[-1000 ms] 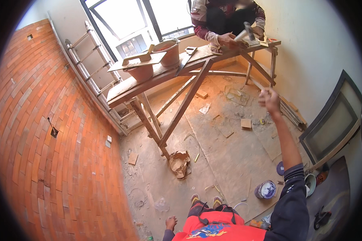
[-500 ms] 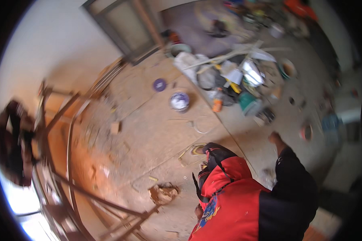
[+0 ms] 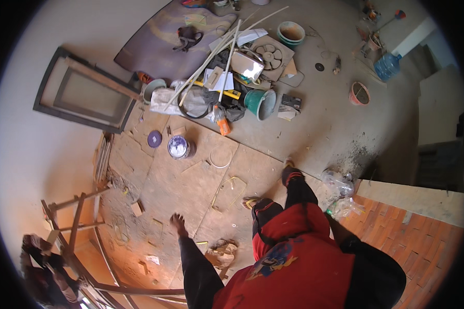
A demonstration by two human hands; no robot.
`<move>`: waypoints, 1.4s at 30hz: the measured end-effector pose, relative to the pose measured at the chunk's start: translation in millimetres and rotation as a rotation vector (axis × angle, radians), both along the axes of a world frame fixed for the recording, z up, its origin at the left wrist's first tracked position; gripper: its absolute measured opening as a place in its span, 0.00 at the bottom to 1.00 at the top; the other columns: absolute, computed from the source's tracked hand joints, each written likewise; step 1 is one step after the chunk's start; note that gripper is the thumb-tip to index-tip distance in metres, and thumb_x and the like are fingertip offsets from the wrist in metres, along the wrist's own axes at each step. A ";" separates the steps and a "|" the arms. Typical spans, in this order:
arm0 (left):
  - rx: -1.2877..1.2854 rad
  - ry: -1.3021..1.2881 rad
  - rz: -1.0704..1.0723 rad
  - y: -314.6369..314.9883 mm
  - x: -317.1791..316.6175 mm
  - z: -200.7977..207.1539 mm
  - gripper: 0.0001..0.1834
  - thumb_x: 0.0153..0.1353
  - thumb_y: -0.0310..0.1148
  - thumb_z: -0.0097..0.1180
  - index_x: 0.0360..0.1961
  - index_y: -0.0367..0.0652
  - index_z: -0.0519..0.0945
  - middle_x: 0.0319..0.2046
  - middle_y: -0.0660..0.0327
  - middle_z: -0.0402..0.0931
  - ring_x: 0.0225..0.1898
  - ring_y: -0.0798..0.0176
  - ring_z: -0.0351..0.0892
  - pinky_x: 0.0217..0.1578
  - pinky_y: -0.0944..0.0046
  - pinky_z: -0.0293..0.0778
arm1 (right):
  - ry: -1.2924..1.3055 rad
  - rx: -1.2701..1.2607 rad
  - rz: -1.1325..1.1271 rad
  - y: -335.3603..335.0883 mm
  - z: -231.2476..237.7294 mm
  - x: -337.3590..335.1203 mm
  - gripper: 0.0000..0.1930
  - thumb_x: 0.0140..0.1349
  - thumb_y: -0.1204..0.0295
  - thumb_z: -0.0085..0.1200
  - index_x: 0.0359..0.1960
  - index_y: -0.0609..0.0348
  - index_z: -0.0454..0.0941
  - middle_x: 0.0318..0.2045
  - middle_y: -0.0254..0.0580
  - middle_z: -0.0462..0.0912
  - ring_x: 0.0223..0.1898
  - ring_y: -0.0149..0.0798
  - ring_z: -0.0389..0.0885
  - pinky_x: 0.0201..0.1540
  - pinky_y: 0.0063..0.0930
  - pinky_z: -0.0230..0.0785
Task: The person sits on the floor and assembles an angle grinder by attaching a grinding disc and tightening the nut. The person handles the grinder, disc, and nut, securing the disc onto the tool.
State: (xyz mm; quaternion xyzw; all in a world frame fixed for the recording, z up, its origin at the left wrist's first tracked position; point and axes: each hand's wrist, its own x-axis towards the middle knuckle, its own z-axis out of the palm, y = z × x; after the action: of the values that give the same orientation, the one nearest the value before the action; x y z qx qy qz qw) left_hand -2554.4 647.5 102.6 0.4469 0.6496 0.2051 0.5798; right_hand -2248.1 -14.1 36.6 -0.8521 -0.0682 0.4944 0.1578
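Observation:
My left hand [image 3: 178, 225] reaches out in a dark sleeve over the dusty boards, fingers spread, holding nothing. Beneath and beside it lie a crumpled brown paper [image 3: 222, 253] and a small yellow strip [image 3: 202, 242]. My right arm [image 3: 374, 268] is bent at my side in its black sleeve; its hand is hidden by my red and black top. A clear plastic bag [image 3: 339, 183] lies on the floor beyond that arm. Ahead of my feet are a thin yellow bent frame [image 3: 230, 191] and a white hoop of cable [image 3: 220, 159].
A white and purple paint bucket [image 3: 179, 148] and purple lid [image 3: 154, 138] stand ahead. Behind them, a pile holds a green bucket [image 3: 260, 104], an orange bottle [image 3: 221, 123] and a fan [image 3: 268, 56]. Wooden scaffolding [image 3: 77, 221] with another person [image 3: 49, 268] is at left; orange bricks [image 3: 402, 252] lie right.
The view has turned and steadied, so the floor pile now sits farther left. My left hand has come out, spread, at left; my right hand, visible before, has gone from sight.

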 end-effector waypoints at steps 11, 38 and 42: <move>-0.023 -0.228 -1.088 -273.1 509.9 -133.9 0.12 0.64 0.31 0.47 0.49 0.45 0.73 0.40 0.59 0.78 0.35 0.62 0.80 0.29 0.66 0.77 | -0.089 0.089 -0.957 -182.6 -73.8 114.7 0.12 0.59 0.65 0.56 0.41 0.53 0.73 0.25 0.41 0.78 0.24 0.42 0.81 0.22 0.36 0.72; 1.096 0.356 -2.302 -308.4 1053.2 -152.5 0.13 0.56 0.37 0.53 0.43 0.51 0.77 0.25 0.63 0.74 0.25 0.61 0.76 0.23 0.59 0.72 | -0.100 -0.341 -0.365 -191.6 -82.0 470.7 0.11 0.54 0.72 0.50 0.38 0.48 0.81 0.28 0.40 0.83 0.26 0.44 0.82 0.29 0.41 0.73; 1.371 -0.154 -2.055 -354.8 1206.4 -133.7 0.14 0.54 0.35 0.57 0.42 0.45 0.76 0.32 0.61 0.77 0.28 0.62 0.77 0.23 0.61 0.74 | -0.599 -0.141 -0.717 -187.4 -17.8 684.7 0.14 0.55 0.62 0.54 0.39 0.56 0.79 0.35 0.50 0.80 0.42 0.51 0.78 0.44 0.44 0.70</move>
State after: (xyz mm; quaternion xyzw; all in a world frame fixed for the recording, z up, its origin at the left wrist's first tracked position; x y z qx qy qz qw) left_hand -1348.0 292.7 -31.1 0.9473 -0.2794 -0.0215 0.1550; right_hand -1563.5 -201.5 18.8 -0.9356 0.2214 0.1445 0.2339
